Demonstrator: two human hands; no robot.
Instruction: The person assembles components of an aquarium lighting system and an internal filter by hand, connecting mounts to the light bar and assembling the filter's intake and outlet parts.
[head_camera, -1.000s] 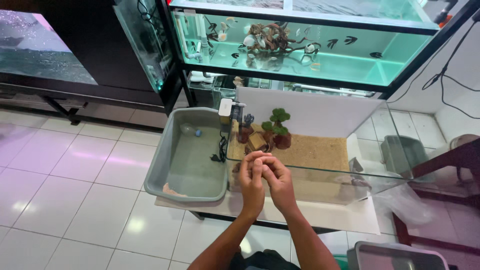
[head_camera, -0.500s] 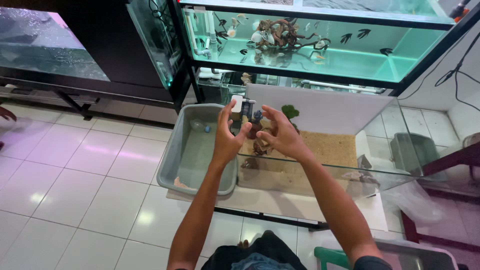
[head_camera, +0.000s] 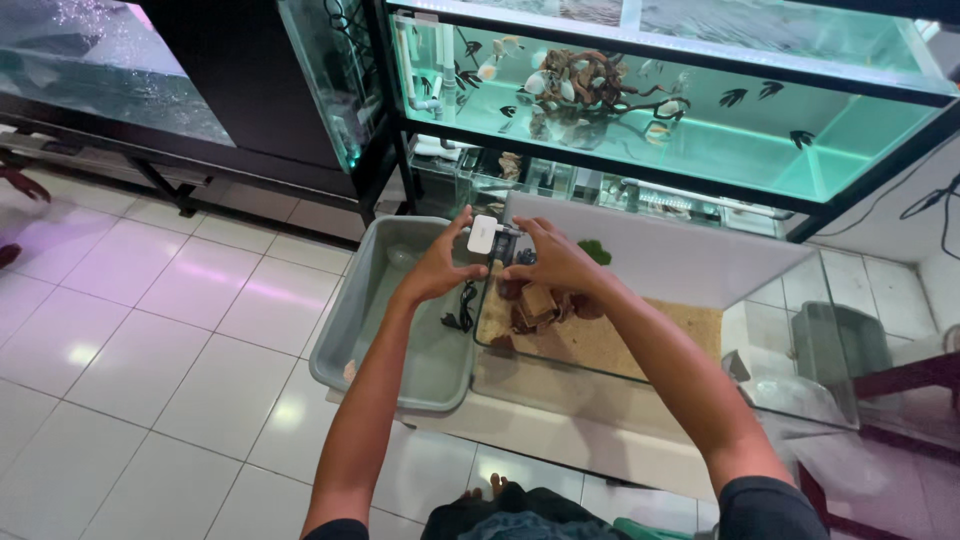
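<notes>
We hold a small white box (head_camera: 484, 235) between both hands over the corner of a glass tank (head_camera: 640, 350). Our left hand (head_camera: 440, 265) has its fingers closed on the box's near side; our right hand (head_camera: 548, 258) covers the dark part behind it, so we cannot tell its grip. A black cord (head_camera: 462, 305) hangs below our fingers into a grey tub (head_camera: 400, 310).

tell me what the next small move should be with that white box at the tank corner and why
Probably ease the white box down onto the glass tank's corner rim. Both hands, left and right, hold it just above that edge, with its black cord dangling over the grey tub.
</notes>
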